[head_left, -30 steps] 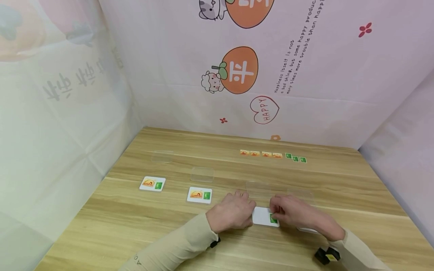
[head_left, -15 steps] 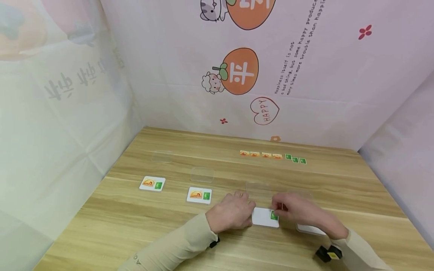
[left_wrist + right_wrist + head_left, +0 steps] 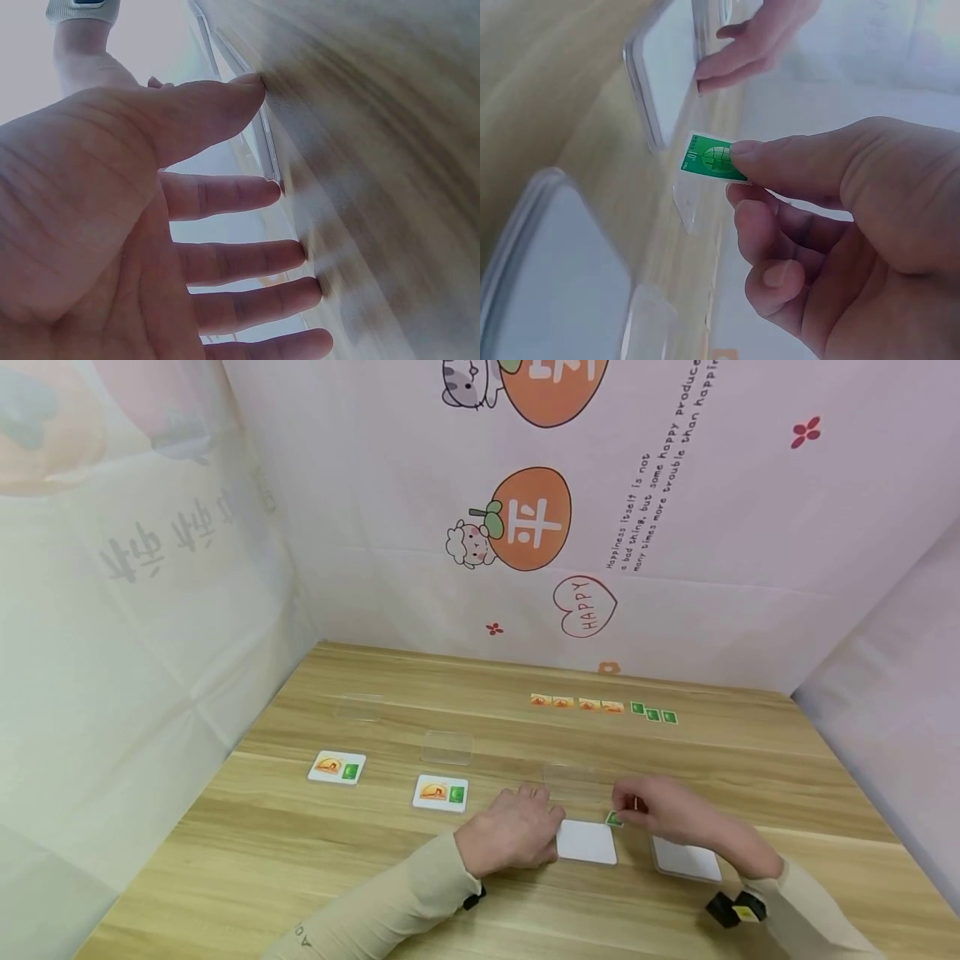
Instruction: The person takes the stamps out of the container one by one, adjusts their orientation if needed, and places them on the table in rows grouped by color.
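Observation:
My left hand (image 3: pixel 517 831) rests at the left end of a white card (image 3: pixel 587 842), its thumb and index finger at two corners of that end; in the left wrist view the other fingers (image 3: pixel 247 262) lie fairly straight against the table. My right hand (image 3: pixel 663 810) pinches a small green stamp (image 3: pixel 709 156) between thumb and index finger, above and beside the card's far right corner. The stamp (image 3: pixel 615 818) is tilted and apart from the card. A second white card (image 3: pixel 686 858) lies partly under the right hand.
Two cards at left, one outer (image 3: pixel 337 767) and one inner (image 3: pixel 440 793), each bear an orange and a green stamp. Clear plastic covers (image 3: pixel 447 747) lie beyond the cards. Orange stamps (image 3: pixel 576 703) and green stamps (image 3: pixel 654 715) are lined up farther back, before the printed cloth wall (image 3: pixel 405 510).
The green stamp was over the white card's right end; my right hand has lifted it off, away and to the right. My left hand has stayed in place.

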Demonstrator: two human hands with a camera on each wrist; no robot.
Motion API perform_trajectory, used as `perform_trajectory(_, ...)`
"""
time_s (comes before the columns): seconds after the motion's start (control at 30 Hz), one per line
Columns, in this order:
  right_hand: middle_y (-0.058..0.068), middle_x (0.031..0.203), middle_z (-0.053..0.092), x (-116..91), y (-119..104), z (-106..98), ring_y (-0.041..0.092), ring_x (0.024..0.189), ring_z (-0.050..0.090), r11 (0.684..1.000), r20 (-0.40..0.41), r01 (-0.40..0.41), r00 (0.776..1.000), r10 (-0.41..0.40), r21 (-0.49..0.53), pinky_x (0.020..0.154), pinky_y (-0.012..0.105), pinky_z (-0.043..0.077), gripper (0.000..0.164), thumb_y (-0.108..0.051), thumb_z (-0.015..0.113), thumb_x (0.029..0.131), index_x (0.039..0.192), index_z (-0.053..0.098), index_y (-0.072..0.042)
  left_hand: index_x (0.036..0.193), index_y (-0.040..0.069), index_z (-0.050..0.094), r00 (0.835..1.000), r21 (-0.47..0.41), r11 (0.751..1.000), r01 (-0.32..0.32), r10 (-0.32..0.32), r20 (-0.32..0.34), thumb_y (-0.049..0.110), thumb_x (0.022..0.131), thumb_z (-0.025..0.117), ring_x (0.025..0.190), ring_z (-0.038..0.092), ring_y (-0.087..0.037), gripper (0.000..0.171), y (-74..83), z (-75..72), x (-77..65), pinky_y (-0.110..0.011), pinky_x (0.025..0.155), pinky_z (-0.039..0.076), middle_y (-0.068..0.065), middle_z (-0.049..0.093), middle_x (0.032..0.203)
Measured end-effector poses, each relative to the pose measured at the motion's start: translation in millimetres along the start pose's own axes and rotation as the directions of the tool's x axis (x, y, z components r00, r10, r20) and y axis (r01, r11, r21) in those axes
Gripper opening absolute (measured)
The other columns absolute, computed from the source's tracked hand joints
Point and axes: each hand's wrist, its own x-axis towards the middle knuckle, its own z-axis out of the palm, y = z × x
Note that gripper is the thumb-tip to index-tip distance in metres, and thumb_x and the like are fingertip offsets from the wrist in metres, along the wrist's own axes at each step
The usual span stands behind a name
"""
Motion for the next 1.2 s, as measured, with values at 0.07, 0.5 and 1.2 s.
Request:
perform_trajectory(0.07,-0.011,0.073,0.056,1.0,1.0,-2.5,0.0,0.065,0.048,1.0,-0.007,-0.002,1.0,0.002,0.005,0.054,0.019,0.044,0.018,-0.008,0.068,0.09,0.083,0.058,-0.021,0.112,0.024,0.064,1.0,0.003,1.0,0.0,0.0,-0.001,0.048,0.088,0.067,0.089,0.055,-0.013,0.034,-0.1,0.6,0.0,-0.029,0.063,0.05,0.002,0.06,0.103)
perform_trajectory(0.5,-0.012,0.072,0.056,9.7,11.9,-19.0,-0.001,0.063,0.046,1.0,-0.048,-0.017,0.999,0.016,-0.025,0.053,0.019,0.041,0.016,-0.011,0.069,0.09,0.082,0.058,-0.02,0.113,0.025,0.063,1.0,0.002,1.0,-0.003,0.003,0.009,0.05,0.088,0.067,0.091,0.055,-0.013,0.036,0.9,0.1,-0.2,-0.029,0.064,0.05,0.003,0.06,0.104)
perform_trajectory(1.2,0.006,0.077,0.062,16.9,36.0,-36.5,0.005,0.061,0.054,0.994,-0.053,-0.087,0.995,0.09,0.065,0.052,0.023,0.048,0.01,-0.006,0.064,0.093,0.088,0.058,-0.012,0.114,0.024,0.062,1.0,-0.014,1.0,0.003,-0.003,0.024,0.05,0.088,0.067,0.093,0.054,-0.014,0.037,0.3,0.4,0.3,-0.029,0.067,0.049,0.002,0.06,0.107)
